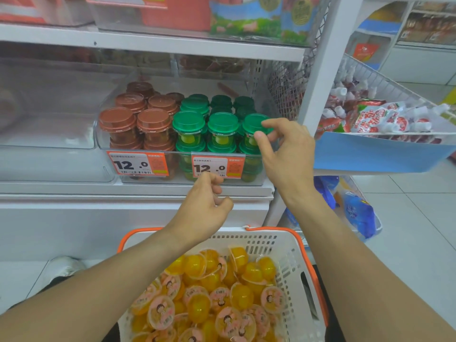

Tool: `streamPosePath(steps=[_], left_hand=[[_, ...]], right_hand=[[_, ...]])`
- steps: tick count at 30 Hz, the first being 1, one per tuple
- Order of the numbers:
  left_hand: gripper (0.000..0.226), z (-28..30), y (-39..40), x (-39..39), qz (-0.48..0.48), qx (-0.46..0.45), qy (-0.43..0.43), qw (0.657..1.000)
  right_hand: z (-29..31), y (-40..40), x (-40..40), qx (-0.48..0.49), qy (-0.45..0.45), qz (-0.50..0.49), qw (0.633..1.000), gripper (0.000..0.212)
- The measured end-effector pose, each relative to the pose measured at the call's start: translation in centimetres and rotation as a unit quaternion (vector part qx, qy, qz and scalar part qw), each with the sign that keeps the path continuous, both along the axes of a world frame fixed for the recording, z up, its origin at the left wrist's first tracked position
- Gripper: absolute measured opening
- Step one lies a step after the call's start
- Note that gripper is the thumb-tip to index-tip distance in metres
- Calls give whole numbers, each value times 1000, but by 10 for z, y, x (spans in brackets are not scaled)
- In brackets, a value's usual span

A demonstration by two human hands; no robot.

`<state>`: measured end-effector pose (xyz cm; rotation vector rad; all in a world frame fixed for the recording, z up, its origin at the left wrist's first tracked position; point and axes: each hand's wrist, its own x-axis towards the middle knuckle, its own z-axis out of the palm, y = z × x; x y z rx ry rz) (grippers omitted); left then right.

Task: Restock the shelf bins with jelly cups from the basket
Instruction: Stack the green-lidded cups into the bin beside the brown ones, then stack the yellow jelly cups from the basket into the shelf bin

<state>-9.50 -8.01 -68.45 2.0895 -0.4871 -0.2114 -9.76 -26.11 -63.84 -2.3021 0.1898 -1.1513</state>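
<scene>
**Both hands up at the shelf bin, basket of jelly cups waiting below**

Right hand (287, 154) is raised at the front right corner of the clear plastic shelf bin (256, 177), index finger stretched over the green lid of the nearest green-lidded cup (255, 124), thumb just under the lid's edge. Fingers are spread and relaxed here; whether thumb and finger actually pinch that lid is hard to call, and they look only to touch it. Left hand (206, 201) sits lower, in front of the shelf edge and just under the right-hand orange price tag (217, 166), fingers loosely curled inward, nothing in them.

Inside the bin: stacks of green-lidded cups fill the right half, stacks of brown-lidded cups (135, 124) fill the left, the two groups side by side and touching. A second orange tag (138, 164) hangs under the brown side.

Down below, between the forearms, the white perforated plastic basket with orange rim (291, 257) holds a heap of yellow jelly cups (212, 294), many showing pink cartoon-printed seals. To the right, a tilted wire bin (375, 77) holds red-and-white pouches (380, 117).
</scene>
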Motion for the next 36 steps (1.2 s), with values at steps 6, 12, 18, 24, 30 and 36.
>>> streamPosePath(steps=[6, 12, 18, 24, 30, 36], left_hand=[[36, -15, -17, -16, 15, -11, -5, 1000], [28, -65, 5, -18, 10, 118, -15, 993], [33, -113, 76, -21, 118, 389, 1, 914], [37, -156, 153, -70, 226, 473, -20, 851], [23, -196, 202, -89, 259, 408, 35, 875], [22, -205, 217, -73, 230, 387, 18, 893]], right_hand=[[0, 8, -11, 45, -49, 18, 998, 18], [-40, -12, -53, 54, 123, 91, 987, 4], [-120, -39, -93, -128, 618, 87, 771, 36], [-163, -52, -96, -113, 611, -16, 783, 40], [-182, -42, -86, -105, 580, -134, 796, 49], [-193, -38, -90, -126, 572, -153, 796, 51]])
